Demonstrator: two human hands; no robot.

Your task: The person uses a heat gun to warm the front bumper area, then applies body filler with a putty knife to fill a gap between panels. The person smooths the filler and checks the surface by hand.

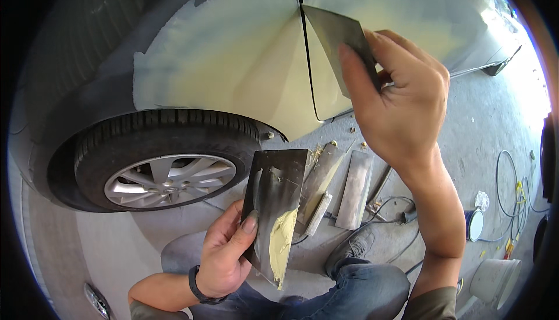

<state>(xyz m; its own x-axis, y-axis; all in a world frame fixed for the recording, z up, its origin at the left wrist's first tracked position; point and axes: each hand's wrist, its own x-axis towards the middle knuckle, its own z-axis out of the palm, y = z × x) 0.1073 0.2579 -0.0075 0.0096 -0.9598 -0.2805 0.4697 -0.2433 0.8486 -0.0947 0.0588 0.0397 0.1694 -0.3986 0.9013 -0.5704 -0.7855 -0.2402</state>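
My right hand (404, 96) grips a thin dark metal spreader (332, 29) at upper right, one corner over the dark seam between two car panels; contact with the surface is unclear. Pale yellow and bluish patches cover the front panel (221, 58) and the panel right of the seam (419, 11). Below, my left hand (224, 250) holds a dark rectangular plate (268, 183), thumb on its face. A thick lump of pale yellow paste (282, 232) lies along the plate's lower right edge.
A wheel (169, 183) sits at left. On the concrete floor (471, 122) lie long sanding boards (354, 189), a small block (319, 214), cables and coiled hoses (506, 165). At right are a blue-rimmed can (474, 224) and a white bucket (495, 282). My bent knees (372, 288) show below.
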